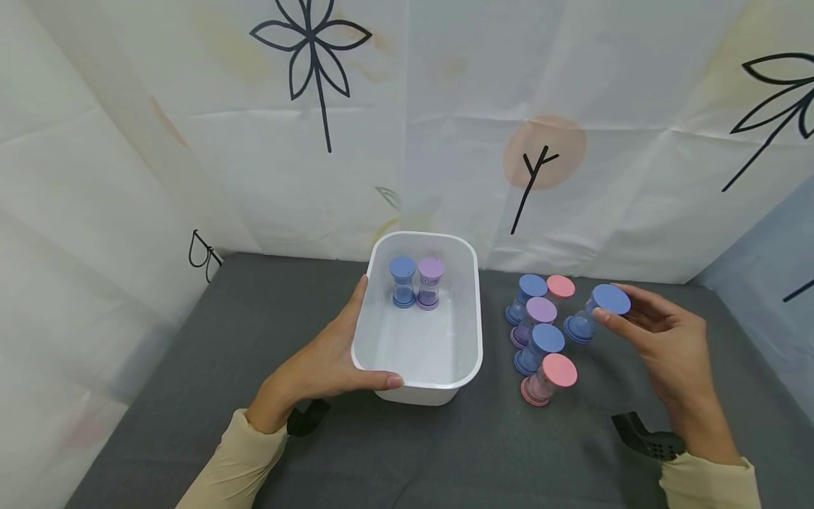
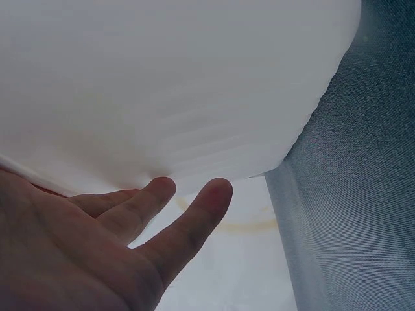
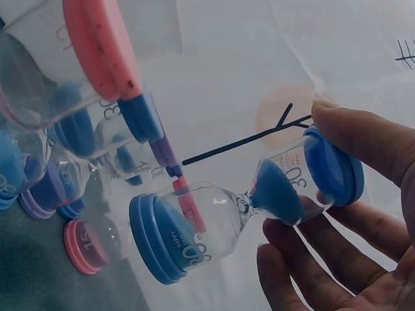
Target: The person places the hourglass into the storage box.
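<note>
1. Beige sleeves [image 1: 238,459], nearest.
2. Left hand [image 1: 322,363], fingers spread, touching a white tub [image 1: 416,353] holding two hourglasses [image 1: 429,286].
3. Right hand [image 1: 670,346], thumb and fingers pinching a blue hourglass [image 3: 273,190] beside five more hourglasses [image 1: 541,310] on a grey table [image 1: 470,452].
4. Patterned curtain [image 1: 445,162] behind.

Soft light filled the head view, faint shadows lay on the grey table [image 1: 458,452] near the right hand [image 1: 668,346], the white tub [image 2: 162,84] looked dim and hazy in the left wrist view, glints marked the held hourglass [image 3: 220,214] in the dim right wrist view
</note>
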Action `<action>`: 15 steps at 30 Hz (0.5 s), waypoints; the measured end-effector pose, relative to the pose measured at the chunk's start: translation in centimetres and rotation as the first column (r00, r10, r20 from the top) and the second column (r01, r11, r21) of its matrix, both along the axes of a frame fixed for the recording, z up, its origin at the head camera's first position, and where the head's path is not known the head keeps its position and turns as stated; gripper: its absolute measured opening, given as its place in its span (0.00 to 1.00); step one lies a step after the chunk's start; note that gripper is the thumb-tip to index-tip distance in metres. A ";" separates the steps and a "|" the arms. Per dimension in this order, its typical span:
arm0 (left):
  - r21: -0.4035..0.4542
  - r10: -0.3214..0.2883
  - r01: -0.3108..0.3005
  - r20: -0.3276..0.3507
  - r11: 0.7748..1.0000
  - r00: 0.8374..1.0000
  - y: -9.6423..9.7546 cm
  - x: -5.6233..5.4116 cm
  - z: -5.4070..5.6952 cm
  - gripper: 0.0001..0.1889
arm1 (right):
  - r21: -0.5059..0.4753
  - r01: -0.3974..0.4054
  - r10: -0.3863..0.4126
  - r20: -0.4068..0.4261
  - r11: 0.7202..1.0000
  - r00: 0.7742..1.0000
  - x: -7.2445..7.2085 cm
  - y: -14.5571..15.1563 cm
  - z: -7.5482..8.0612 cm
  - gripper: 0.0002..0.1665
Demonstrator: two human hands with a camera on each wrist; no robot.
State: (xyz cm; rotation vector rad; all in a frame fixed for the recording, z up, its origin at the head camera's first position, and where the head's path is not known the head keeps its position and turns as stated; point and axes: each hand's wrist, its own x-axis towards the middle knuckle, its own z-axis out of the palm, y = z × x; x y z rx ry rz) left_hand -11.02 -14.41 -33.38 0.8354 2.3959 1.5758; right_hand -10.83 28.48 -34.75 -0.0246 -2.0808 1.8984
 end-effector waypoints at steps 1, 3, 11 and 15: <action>0.002 -0.002 0.002 -0.001 1.000 1.000 0.0 0.0 0.0 0.71 | 0.000 -0.002 0.002 -0.004 1.000 1.000 0.0 -0.1 0.0 0.31; 0.003 -0.004 0.004 -0.002 1.000 1.000 0.0 0.0 0.1 0.71 | -0.017 -0.013 0.013 -0.017 1.000 1.000 0.0 -0.2 0.2 0.31; 0.014 -0.012 0.012 0.007 1.000 1.000 0.1 -0.1 0.1 0.71 | -0.116 -0.061 0.050 -0.099 0.991 0.994 0.3 -0.6 0.7 0.29; 0.020 -0.008 0.008 0.001 1.000 1.000 -0.1 -0.4 -0.7 0.71 | -0.144 -0.063 0.044 -0.136 0.988 0.990 0.5 -0.8 1.2 0.29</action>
